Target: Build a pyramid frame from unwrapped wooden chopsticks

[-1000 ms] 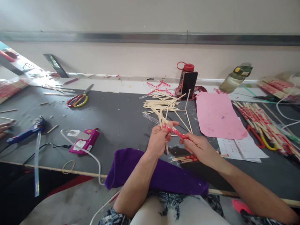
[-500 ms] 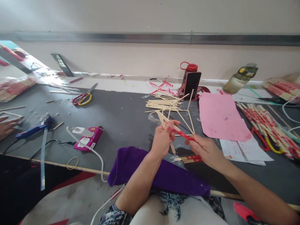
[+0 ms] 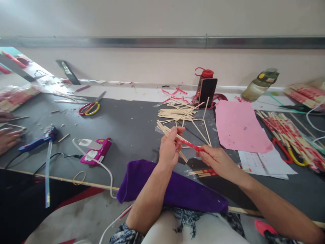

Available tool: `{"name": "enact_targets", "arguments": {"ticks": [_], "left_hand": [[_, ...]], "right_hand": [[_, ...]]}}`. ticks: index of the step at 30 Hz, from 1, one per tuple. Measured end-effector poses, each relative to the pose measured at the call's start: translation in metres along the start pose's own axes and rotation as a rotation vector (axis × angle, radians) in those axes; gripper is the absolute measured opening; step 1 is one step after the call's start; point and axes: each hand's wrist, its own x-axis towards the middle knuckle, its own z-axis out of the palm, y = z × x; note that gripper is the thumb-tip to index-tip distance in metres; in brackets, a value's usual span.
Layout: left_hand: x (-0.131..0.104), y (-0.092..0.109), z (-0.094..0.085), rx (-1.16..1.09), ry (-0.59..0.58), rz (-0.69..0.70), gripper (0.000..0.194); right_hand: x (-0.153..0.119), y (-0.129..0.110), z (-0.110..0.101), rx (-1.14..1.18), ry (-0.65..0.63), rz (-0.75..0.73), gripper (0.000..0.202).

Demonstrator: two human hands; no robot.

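My left hand (image 3: 168,149) is closed around a few bare wooden chopsticks (image 3: 161,126), which poke out past the thumb and below the palm. A chopstick wrapper (image 3: 190,143) with red print stretches between both hands, and my right hand (image 3: 215,158) pinches its far end. How much of a stick is inside that wrapper is hard to tell. Just beyond the hands lie a pile of bare chopsticks (image 3: 175,114) and a frame of joined sticks (image 3: 206,130). Several wrapped chopsticks (image 3: 203,173) rest below my right hand.
Pink paper (image 3: 241,125) covers white sheets on the right, beside a heap of wrapped chopsticks (image 3: 286,135). A phone (image 3: 208,93) leans on a red-capped bottle. Purple cloth (image 3: 142,179) lies under my forearms. Leftward are scissors (image 3: 90,107), a glue gun (image 3: 38,140) and another person's hand (image 3: 8,139).
Both hands have shifted a little to the left, carrying the chopsticks and the red wrapper. The bare sticks now extend farther out past my left thumb.
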Motion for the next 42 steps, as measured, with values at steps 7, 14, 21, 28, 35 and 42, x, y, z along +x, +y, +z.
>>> {"name": "enact_targets", "arguments": {"ticks": [7, 14, 21, 28, 35, 42], "left_hand": [[0.023, 0.031, -0.027, -0.277, 0.136, 0.159, 0.028], [0.016, 0.028, -0.018, -0.306, -0.057, 0.033, 0.033], [0.013, 0.029, -0.018, -0.329, -0.144, -0.051, 0.03], [0.014, 0.029, -0.02, -0.335, -0.153, -0.109, 0.03], [0.013, 0.024, -0.019, -0.322, -0.159, -0.136, 0.026], [0.006, 0.022, -0.015, -0.208, -0.172, -0.079, 0.013]], "right_hand": [[-0.043, 0.043, -0.058, -0.02, 0.002, 0.132, 0.032], [-0.059, 0.092, -0.065, -0.298, -0.1, 0.114, 0.024], [-0.049, 0.096, -0.053, -0.587, -0.21, 0.028, 0.02], [-0.048, 0.092, -0.051, -0.681, -0.21, -0.017, 0.014], [-0.043, 0.087, -0.06, -0.585, -0.208, -0.068, 0.016], [-0.052, 0.079, -0.08, 0.055, -0.069, 0.143, 0.025]]}}
